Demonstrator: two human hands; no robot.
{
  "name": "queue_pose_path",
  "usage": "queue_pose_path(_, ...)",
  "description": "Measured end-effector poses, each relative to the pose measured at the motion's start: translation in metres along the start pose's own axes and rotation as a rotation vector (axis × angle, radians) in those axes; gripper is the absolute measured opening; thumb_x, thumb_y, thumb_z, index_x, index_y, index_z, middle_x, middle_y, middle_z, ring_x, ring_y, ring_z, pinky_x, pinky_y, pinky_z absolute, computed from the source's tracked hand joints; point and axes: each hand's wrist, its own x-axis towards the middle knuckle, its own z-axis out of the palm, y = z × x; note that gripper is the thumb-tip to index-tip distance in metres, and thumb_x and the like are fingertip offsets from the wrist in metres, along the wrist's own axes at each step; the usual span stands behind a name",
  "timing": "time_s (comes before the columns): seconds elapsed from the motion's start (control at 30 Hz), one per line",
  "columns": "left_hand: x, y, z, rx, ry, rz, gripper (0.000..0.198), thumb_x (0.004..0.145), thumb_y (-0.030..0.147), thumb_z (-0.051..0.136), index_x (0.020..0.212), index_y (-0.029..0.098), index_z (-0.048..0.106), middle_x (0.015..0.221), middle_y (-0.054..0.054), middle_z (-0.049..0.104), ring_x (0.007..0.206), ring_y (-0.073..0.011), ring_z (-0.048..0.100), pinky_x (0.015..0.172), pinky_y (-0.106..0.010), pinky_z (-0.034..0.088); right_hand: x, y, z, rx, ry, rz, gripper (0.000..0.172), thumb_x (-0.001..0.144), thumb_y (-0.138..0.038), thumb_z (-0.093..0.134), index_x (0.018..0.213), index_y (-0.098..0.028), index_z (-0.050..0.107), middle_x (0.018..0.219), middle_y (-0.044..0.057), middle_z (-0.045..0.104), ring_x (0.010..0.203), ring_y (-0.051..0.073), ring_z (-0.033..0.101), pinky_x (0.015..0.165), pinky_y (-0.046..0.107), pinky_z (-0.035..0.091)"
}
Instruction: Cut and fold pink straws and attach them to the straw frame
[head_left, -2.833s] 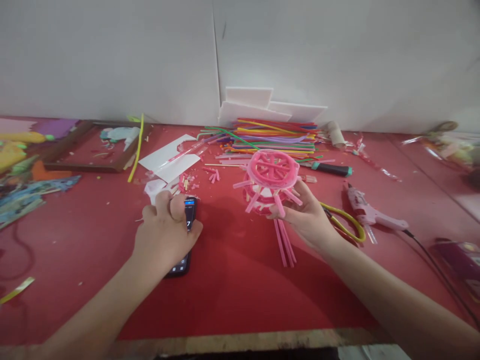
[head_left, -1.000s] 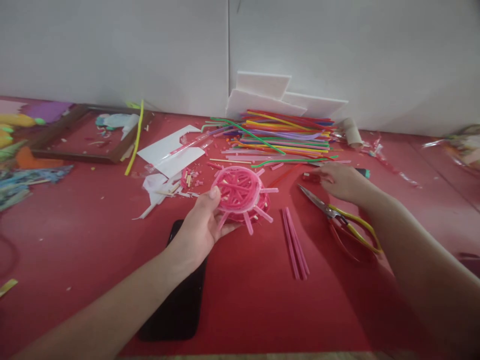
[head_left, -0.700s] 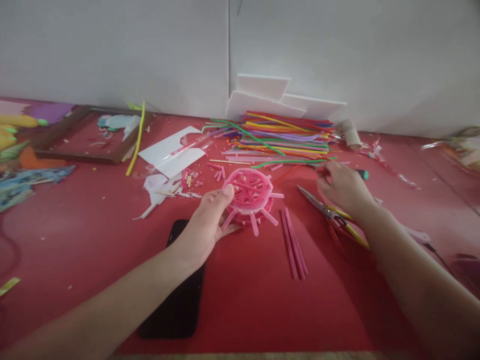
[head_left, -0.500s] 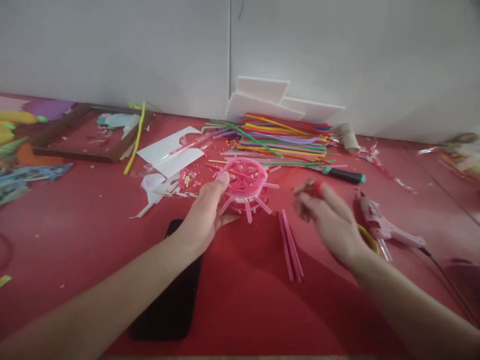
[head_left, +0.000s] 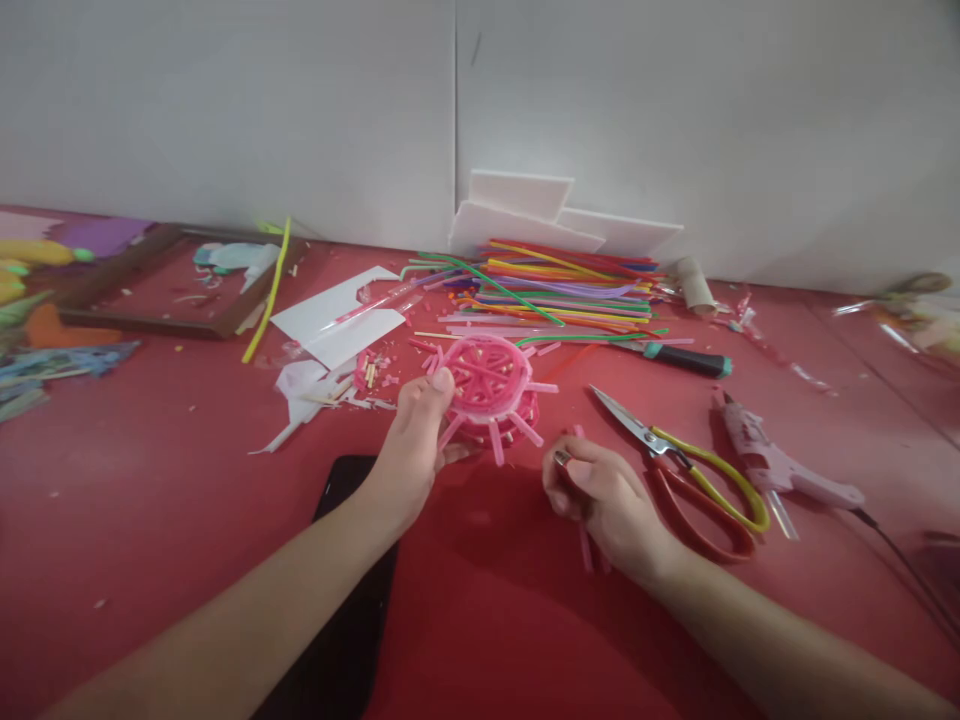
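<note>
A round pink wheel made of straw pieces [head_left: 491, 385] is held just above the red table [head_left: 150, 500] by my left hand [head_left: 416, 445], thumb on its near-left rim. My right hand [head_left: 604, 500] is curled over a few pink straw lengths [head_left: 583, 540] lying on the table, and a small red object shows between its fingers. A black phone [head_left: 341, 610] lies under my left forearm.
Red-and-yellow scissors [head_left: 686, 465] lie open to the right, beside a pink glue gun [head_left: 776, 465] with its cord. A pile of coloured straws [head_left: 555, 285], a teal-tipped black tool [head_left: 682, 360], white foam sheets [head_left: 525, 210], paper scraps [head_left: 337, 320] and a wooden frame [head_left: 165, 300] sit farther back.
My right hand came back from the far straw pile and scissors, picked up a small red object, and closed over the pink straws. The wheel passed from my right hand to my left.
</note>
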Motion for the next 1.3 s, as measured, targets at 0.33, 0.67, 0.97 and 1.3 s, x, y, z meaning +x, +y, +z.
queue_pose_path(0.33,-0.009,-0.003,-0.007,0.087,0.112,0.041,0.041,0.083,0.055,0.066,0.108,0.021,0.066,0.093,-0.005,0.075,0.098,-0.0263,0.070,0.080,-0.036,0.059,-0.013,-0.004,-0.005,-0.102,0.050,-0.117,0.032,0.080,-0.049,0.059,0.068,-0.019,0.057,0.059,-0.002,0.046,0.055,0.013,0.034,0.052,0.028,0.026)
queue_pose_path(0.67,-0.004,-0.004,-0.007,0.023,0.038,0.006,0.053,0.083,0.063,0.061,0.114,0.021,0.064,0.095,-0.007,0.075,0.099,-0.0271,0.071,0.080,-0.036,0.058,-0.008,0.002,0.008,0.046,0.024,0.017,0.023,0.079,-0.041,0.056,0.072,-0.019,0.056,0.059,-0.002,0.047,0.055,0.012,0.037,0.052,0.027,0.027)
queue_pose_path(0.97,-0.007,-0.004,-0.004,0.041,0.082,0.048,0.044,0.084,0.057,0.064,0.109,0.021,0.066,0.095,-0.007,0.076,0.098,-0.0268,0.071,0.080,-0.035,0.057,-0.009,0.006,0.008,0.053,0.031,0.002,0.028,0.083,-0.045,0.055,0.072,-0.019,0.056,0.060,-0.002,0.046,0.054,0.012,0.035,0.051,0.027,0.024)
queue_pose_path(1.3,-0.006,-0.006,-0.005,0.052,0.107,0.054,0.048,0.080,0.060,0.066,0.110,0.021,0.065,0.094,-0.006,0.075,0.093,-0.0255,0.071,0.075,-0.033,0.057,-0.006,0.009,0.005,0.112,-0.018,-0.021,0.027,0.083,-0.042,0.055,0.069,-0.018,0.054,0.058,-0.004,0.039,0.052,0.010,0.029,0.050,0.026,0.021)
